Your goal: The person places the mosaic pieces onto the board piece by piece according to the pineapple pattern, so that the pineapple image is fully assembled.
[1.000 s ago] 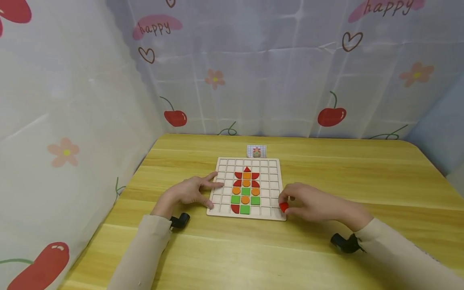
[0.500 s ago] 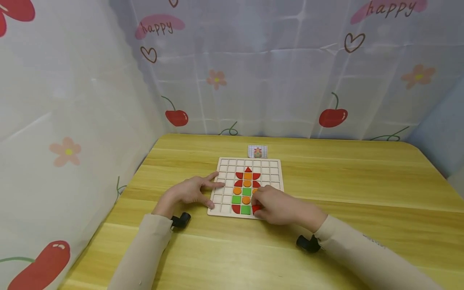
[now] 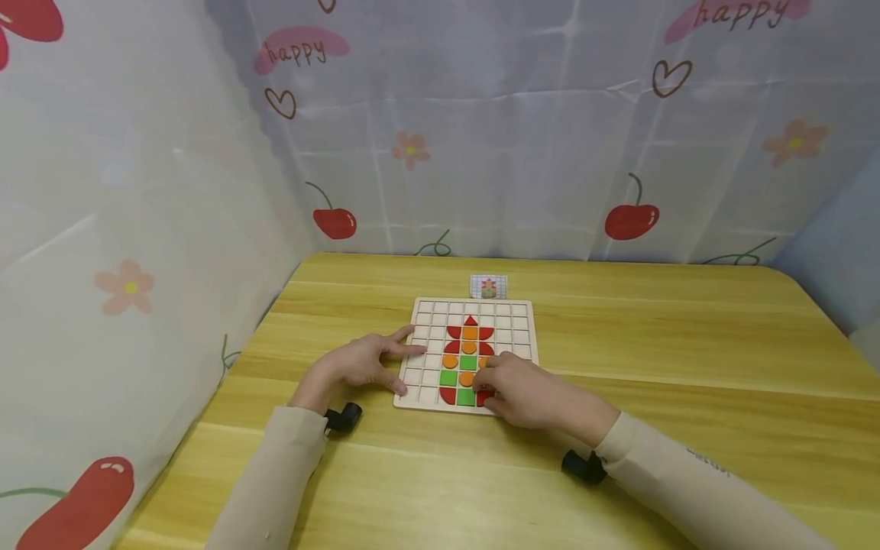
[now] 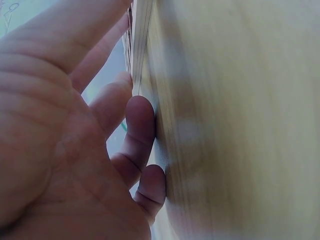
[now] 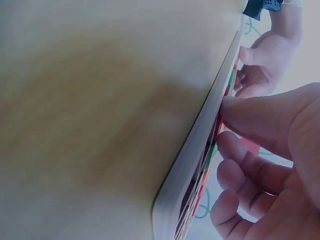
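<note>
A square wooden grid board [image 3: 422, 312] lies on the table with flat red, orange and green pieces set in its cells. My right hand [image 3: 532, 391] is over the board's front right part, thumb and index finger pinching a red piece [image 3: 483, 399] with a curved edge in the front row. That piece sits beside a green square [image 3: 466, 397] and is partly hidden by the fingers. My left hand [image 3: 360, 360] rests at the board's left edge, fingers spread on the rim and thumb near the front left corner. In the right wrist view the right thumb [image 5: 260, 117] touches the red piece.
A small printed card [image 3: 489, 286] with a grid picture lies behind the board. The wooden table [image 3: 660, 328] ends at a patterned curtain [image 3: 509, 176] at the back and left. Dark wrist cameras [image 3: 583, 466] stick out below both wrists.
My right hand has moved left from the board's right edge with the red piece, onto the front row. Over the last half second it has barely shifted. My left hand stays in place.
</note>
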The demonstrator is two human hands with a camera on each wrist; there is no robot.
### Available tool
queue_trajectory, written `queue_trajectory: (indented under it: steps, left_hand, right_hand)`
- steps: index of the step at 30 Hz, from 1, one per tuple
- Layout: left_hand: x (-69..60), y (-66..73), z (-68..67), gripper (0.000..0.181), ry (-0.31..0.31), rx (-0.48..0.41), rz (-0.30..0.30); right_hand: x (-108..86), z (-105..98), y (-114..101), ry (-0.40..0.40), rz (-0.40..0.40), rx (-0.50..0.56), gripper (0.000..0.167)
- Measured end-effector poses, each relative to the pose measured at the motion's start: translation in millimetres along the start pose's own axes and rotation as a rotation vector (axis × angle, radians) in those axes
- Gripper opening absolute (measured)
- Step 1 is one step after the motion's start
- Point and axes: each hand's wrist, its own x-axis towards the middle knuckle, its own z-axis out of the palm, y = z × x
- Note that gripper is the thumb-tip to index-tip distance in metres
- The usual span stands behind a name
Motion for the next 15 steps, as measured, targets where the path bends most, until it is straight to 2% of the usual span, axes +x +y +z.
queue_trajectory:
  steps: [7,11,15]
  left_hand:
    - [2.5,3.3,1.5,0.07,-0.019,0.035,0.006]
    - [3.9,2.1,3.1,0.07,-0.03,0.048,0.004]
    - [0.5,-2.3,0.9,0.07,-0.031,0.053,-0.011]
  right_hand:
    - [-8.0,-0.5,12.0,0.027,-0.027,0.055,0.018]
    - [-17.0,-2.8,24.8,0.014,0.011,0.099,0.021]
    - [-27.3,-15.0,39.3,-0.029,0.081,0.152,0.025]
